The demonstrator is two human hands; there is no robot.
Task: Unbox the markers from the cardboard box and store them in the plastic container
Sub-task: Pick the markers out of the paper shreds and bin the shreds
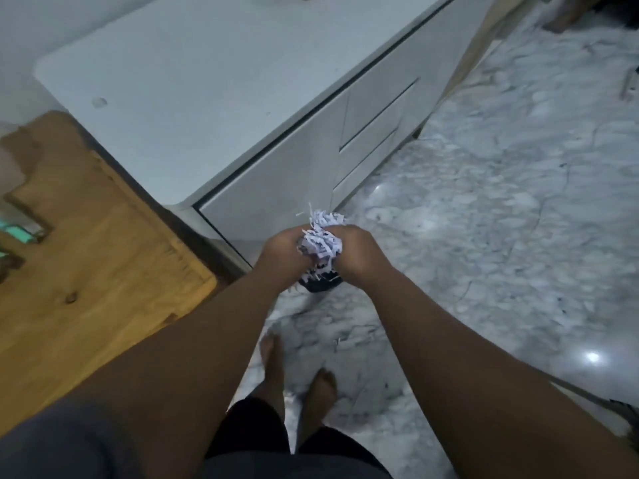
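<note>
A bundle of white shredded paper (323,236) is pressed between my left hand (283,252) and my right hand (359,248), both closed around it. Directly below the bundle a small dark bin (320,285) stands on the floor, with paper strips showing at its rim. No markers, cardboard box or plastic container are in view.
A white cabinet (207,98) with drawers stands ahead, a wooden table (86,271) on the left. The floor (501,219) is grey marble. My bare feet (297,375) are below the hands. A few paper scraps lie on the floor.
</note>
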